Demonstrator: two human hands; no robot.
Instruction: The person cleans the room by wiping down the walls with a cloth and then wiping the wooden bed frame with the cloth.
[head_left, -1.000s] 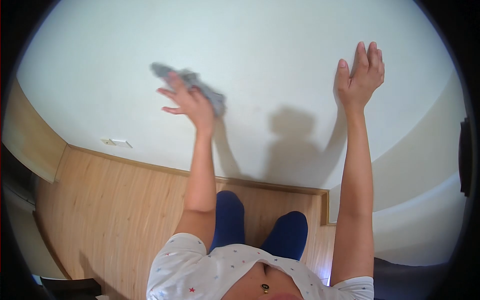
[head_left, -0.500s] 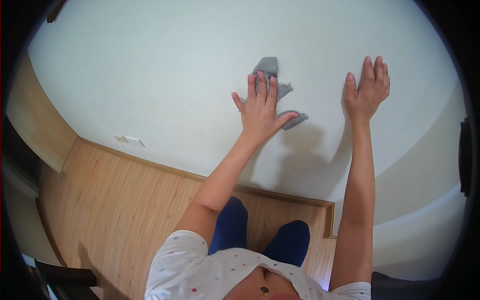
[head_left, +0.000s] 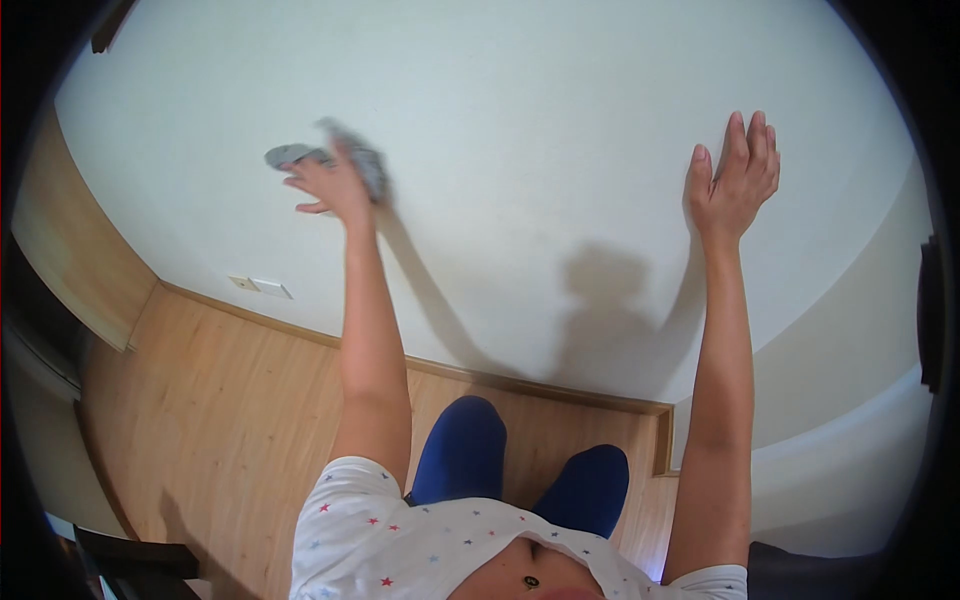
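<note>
L hand (head_left: 338, 192) is up on the white wall (head_left: 500, 130), w/ a grey cloth (head_left: 372, 172) under & around it; cloth is bunched, sticking out past the fingers at upper L and along the thumb side. L fingers look spread apart, not curled round the cloth, tho hand & cloth are a bit blurred. Cloth sits on L part of wall, above & slightly R of the wall plates (head_left: 270, 289), well apart from R hand (head_left: 735, 190). R hand rests on wall w/ nothing in it, fingers pointing up, nearly together, thumb apart. Shadow (head_left: 605, 310) falls on wall btwn the arms. Below: wood baseboard (head_left: 320, 337), wood-look floor (head_left: 230, 380), blue trouser legs (head_left: 460, 450), white star-print top (head_left: 400, 540)
</note>
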